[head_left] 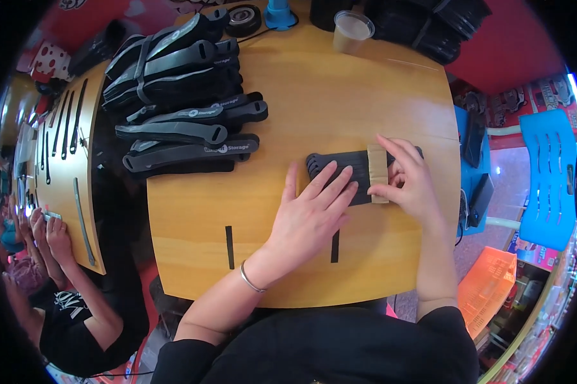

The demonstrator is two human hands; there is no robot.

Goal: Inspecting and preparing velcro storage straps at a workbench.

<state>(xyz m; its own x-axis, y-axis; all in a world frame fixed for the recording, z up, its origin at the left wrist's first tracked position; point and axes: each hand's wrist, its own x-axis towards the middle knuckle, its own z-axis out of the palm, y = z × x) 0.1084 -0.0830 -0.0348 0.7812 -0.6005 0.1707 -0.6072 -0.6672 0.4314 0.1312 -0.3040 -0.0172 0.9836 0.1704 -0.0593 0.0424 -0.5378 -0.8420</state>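
Black strap bundle [360,165] on table [340,102], tan band [378,173] round its right end; left hand [311,214] flat on it, fingers spread, right hand [411,182] gripping band. Clear cup [352,33] behind, contents unclear.

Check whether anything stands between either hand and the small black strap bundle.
At the right hand, a tan band lies across the black strap bundle, and that hand touches the band. Nothing visible separates the left hand from the bundle; it rests on it.
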